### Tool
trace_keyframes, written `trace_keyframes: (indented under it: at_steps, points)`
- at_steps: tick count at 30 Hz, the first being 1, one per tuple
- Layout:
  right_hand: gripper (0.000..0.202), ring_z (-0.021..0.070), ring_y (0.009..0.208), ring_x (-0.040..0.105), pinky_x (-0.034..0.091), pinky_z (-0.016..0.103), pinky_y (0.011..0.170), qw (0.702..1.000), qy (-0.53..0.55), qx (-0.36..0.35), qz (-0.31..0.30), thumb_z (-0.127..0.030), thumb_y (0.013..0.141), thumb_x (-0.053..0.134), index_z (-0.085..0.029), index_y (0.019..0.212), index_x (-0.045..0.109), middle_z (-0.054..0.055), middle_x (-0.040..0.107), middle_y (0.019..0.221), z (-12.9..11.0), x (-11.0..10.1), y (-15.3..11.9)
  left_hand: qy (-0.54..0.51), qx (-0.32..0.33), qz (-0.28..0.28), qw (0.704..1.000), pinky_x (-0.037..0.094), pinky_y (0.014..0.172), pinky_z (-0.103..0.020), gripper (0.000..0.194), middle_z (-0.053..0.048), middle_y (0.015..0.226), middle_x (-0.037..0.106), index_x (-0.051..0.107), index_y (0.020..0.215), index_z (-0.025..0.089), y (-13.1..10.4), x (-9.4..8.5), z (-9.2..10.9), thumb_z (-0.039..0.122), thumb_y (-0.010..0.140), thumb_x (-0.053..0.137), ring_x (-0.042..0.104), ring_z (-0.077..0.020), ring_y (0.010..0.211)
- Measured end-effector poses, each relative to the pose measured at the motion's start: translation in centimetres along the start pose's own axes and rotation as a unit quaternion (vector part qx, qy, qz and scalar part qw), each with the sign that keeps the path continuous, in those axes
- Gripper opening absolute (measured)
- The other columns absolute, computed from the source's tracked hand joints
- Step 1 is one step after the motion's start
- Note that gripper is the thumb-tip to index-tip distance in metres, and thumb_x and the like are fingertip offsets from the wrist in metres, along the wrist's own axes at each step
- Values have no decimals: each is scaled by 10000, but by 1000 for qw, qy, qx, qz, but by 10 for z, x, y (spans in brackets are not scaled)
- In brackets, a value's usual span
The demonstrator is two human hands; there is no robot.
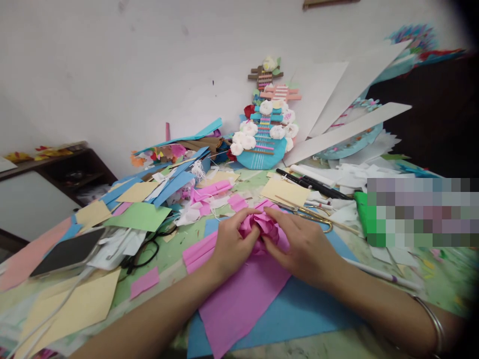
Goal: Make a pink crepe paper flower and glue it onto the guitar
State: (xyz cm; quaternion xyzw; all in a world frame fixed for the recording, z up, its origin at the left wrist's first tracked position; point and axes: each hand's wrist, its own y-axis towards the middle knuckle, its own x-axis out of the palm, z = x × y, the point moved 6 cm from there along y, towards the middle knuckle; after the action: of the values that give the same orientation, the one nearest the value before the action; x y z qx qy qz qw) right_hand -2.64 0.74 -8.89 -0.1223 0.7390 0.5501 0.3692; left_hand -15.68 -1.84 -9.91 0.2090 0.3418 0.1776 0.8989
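Both my hands pinch a gathered pink crepe paper flower [267, 225] in the middle of the view. My left hand [235, 237] closes thumb and fingers on its left side, and my right hand [299, 244] does the same on its right. The parts between my fingertips are partly hidden. Under my hands lies a larger pink crepe paper sheet [243, 299], with a folded pink strip [200, 250] at its left. Beneath it is a blue paper sheet [299, 314]. Gold-handled scissors [318, 218] rest just beyond my right hand.
A blue paper guitar [262, 149] with white flowers leans against the wall. Black markers [318, 184] lie at the back right. At left are a phone [67, 252], a cable and paper sheets. A white pen [385, 274] lies by my right forearm.
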Motion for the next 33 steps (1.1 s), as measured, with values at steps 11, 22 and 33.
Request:
trace_keyframes:
  at_steps: [11, 22, 33]
  points:
    - [356, 242, 842, 655, 533, 364, 718, 999, 23, 23, 0, -153, 830, 486, -61, 1171, 530, 157, 682, 959, 4, 9, 0, 30, 27, -24, 999, 447, 649, -209, 221, 6, 779, 711, 665, 965, 182, -4, 7, 5, 157, 816, 503, 596, -110, 612]
    - [167, 207, 744, 612, 469, 309, 680, 999, 4, 29, -32, -132, 860, 442, -126, 914, 601, 100, 645, 795, 5, 13, 1, 82, 90, -39, 992, 418, 586, -209, 242, 1, 708, 690, 678, 952, 187, -7, 12, 10, 141, 819, 481, 556, -105, 553]
    - [193, 203, 691, 525, 393, 294, 616, 991, -111, -60, -37, -74, 864, 407, -146, 782, 566, 75, 583, 740, -2, 8, 3, 6, 24, -42, 999, 488, 781, -281, 468, -43, 943, 694, 570, 1146, 169, -11, 14, 13, 83, 687, 548, 636, -172, 812]
